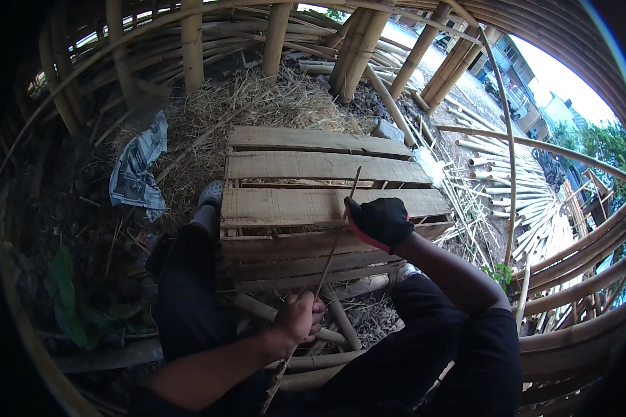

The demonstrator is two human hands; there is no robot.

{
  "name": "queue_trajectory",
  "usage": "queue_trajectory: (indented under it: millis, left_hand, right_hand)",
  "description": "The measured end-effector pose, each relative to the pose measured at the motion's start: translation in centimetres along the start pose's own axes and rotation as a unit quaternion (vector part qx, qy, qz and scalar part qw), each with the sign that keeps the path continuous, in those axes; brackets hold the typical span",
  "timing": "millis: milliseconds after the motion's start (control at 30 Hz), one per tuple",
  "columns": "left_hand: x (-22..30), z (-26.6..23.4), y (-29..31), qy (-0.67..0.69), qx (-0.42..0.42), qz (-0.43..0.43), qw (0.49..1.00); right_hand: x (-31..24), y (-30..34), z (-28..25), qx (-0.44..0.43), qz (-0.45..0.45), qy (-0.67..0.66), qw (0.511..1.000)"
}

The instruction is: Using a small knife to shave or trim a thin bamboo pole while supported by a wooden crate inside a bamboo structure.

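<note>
A long thin bamboo strip [332, 254] runs slantwise from above the slatted wooden crate [278, 205] down toward my lap. Bare and closed, my left hand [300, 317] is wrapped round its lower part, in front of the crate. My right hand [380, 222], in a black glove with red edging, is closed over the crate's near top slats. Its thumb and fingers pinch the strip near the upper end, and the tip sticks out past them. The palm side of the glove is hidden.
Dry straw [264, 104] lies heaped behind the crate, with a crumpled newspaper sheet [140, 170] at the left. Thick bamboo posts [358, 52] stand beyond. Cut bamboo poles [494, 177] are piled at the right. Short bamboo pieces [342, 321] lie between my legs.
</note>
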State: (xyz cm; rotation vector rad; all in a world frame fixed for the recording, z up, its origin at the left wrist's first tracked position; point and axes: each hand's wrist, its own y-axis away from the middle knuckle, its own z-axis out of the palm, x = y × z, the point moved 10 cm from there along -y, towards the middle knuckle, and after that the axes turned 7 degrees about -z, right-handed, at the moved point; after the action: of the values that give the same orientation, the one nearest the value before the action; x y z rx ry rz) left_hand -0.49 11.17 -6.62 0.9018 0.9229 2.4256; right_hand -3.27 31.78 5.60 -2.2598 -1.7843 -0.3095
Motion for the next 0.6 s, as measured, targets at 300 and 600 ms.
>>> queue_trajectory:
  millis: [300, 600]
  left_hand:
    - [0.4, 0.7, 0.3, 0.011, -0.030, -0.012, 0.999]
    - [0.2, -0.1, 0.5, 0.004, -0.005, 0.004, 1.000]
  right_hand:
    - [9.6, -3.2, 2.2, -0.035, 0.192, -0.030, 0.980]
    - [16.3, 0.7, -1.7, 0.070, 0.411, -0.065, 0.906]
